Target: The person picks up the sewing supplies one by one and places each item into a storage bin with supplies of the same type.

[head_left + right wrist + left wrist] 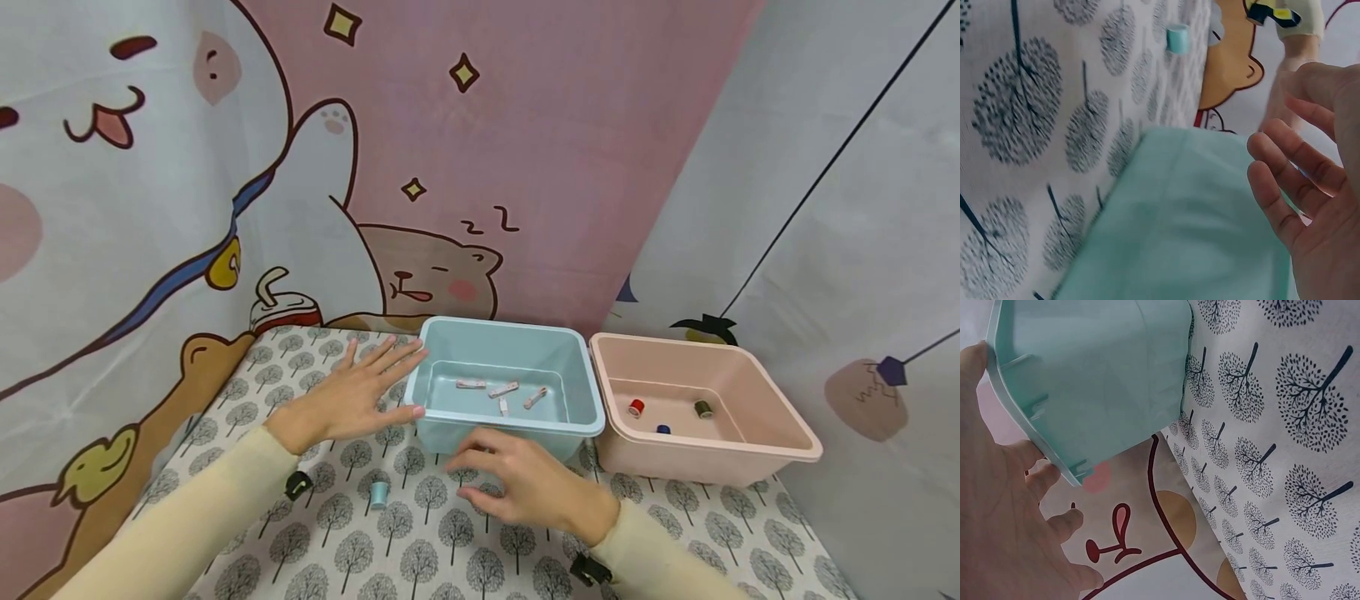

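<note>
My left hand (348, 400) has its fingers spread and straight, and touches the left rim of the light blue bin (517, 423). In the left wrist view, the thumb and fingers lie along that bin's rim (1016, 419). Just in front of the bin is my right hand (517, 479), fingers loosely bent, holding nothing. On the cloth between the forearms stands a light blue thread spool (378, 495), also visible in the right wrist view as a small cylinder (1178, 39). Several small pale pink strips (503, 389), too small to identify, lie on the blue bin's floor.
A pink bin (705, 454) stands right of the blue one. Inside are a red spool (636, 408), a dark green spool (702, 409) and a blue spool (663, 429). Tree-patterned cloth (352, 554) covers the table; a printed curtain (555, 167) hangs behind.
</note>
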A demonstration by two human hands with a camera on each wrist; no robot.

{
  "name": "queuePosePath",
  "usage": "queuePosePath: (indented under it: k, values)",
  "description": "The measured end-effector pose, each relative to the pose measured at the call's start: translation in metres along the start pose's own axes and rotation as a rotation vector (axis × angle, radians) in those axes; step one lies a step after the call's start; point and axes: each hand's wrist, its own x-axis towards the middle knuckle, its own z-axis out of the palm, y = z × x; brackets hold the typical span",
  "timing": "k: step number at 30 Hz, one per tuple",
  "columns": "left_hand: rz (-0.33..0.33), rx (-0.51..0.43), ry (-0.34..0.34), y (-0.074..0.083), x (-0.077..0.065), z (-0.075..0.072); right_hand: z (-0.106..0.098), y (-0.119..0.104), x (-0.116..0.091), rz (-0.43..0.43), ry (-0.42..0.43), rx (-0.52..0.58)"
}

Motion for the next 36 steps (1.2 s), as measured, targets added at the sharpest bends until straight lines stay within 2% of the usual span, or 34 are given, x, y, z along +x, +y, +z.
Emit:
queuePosePath:
  k: [10,26,36]
  values:
    - [-0.005,-0.007,-0.003,0.001,0.000,-0.001,0.026,0.000,0.005,0.036,-0.095,0.007]
    - [0.002,0.011,-0.002,0.001,0.001,0.000,0.063,0.004,0.026,0.090,-0.221,-0.014]
    - [0.001,0.019,-0.004,0.001,0.000,0.000,0.088,0.007,0.043,0.044,-0.271,-0.076]
